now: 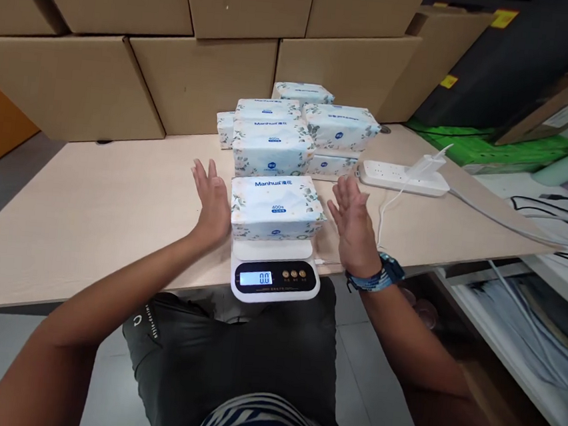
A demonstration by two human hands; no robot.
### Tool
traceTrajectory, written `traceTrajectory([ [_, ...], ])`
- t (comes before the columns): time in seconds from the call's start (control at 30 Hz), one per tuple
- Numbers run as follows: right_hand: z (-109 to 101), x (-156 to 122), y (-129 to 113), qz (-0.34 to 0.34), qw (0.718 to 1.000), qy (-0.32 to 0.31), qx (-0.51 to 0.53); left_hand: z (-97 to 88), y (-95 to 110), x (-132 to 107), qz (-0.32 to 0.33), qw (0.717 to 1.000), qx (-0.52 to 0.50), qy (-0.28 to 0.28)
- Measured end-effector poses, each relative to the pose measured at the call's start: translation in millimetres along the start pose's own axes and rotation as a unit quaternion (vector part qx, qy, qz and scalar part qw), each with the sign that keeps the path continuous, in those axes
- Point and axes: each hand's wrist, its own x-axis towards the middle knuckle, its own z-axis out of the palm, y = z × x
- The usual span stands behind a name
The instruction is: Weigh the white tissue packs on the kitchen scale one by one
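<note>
Head view: tissue pack lying on digital scale at the edge of the table, long axis left-to-right; left hand and right hand flanking its short ends, palms inward, fingers spread, gripping nothing; equally near.

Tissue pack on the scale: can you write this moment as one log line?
tissue pack: on scale | left hand: open, beside pack | right hand: open, beside pack | more packs: stacked behind
</note>
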Motion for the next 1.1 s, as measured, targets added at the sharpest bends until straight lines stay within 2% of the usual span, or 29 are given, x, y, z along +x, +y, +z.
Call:
traceTrajectory([
  [0.1, 6.9, 22.8, -10.6, -0.051, 0.998, 0.019, -0.006, -6.7, -14.1, 22.6, -0.014, 0.999, 0.017, 0.028],
  [0.17, 8.7, 23.2, -11.5, -0.060, 0.998, 0.033, 0.000, -9.3, -22.6, 30.0, -0.041, 0.998, -0.005, 0.049],
  [0.23, 7.3, 10.9, -9.0, -0.050, 0.997, 0.049, 0.013, -9.8, -27.1, 29.9, -0.031, 0.998, -0.010, 0.057],
  [0.33, 1.7, -17.1, -4.9, -0.003, 0.995, 0.086, 0.044, -7.9, -25.3, 22.9, 0.028, 0.999, 0.009, 0.032],
  [0.43, -0.1, -36.3, -5.2, 0.048, 0.991, 0.105, 0.072, -6.6, -20.1, 17.3, 0.029, 0.999, 0.009, 0.012],
  [0.6, 9.1, -40.2, -9.2, 0.032, 0.994, 0.075, 0.071, -10.7, -15.2, 14.5, -0.028, 0.999, -0.029, 0.021],
  [0.73, 13.4, -37.2, -3.3, 0.032, 0.997, 0.043, 0.056, -14.3, -8.6, 10.3, -0.057, 0.997, -0.051, 0.019],
  [0.93, 14.5, -33.7, 12.0, 0.059, 0.997, 0.047, 0.026, -14.0, -1.6, 2.8, -0.077, 0.993, -0.094, 0.004],
  [1.1, 15.3, -35.6, 9.9, 0.049, 0.997, 0.050, 0.039, -13.9, 1.2, -0.1, -0.062, 0.995, -0.083, -0.008],
])
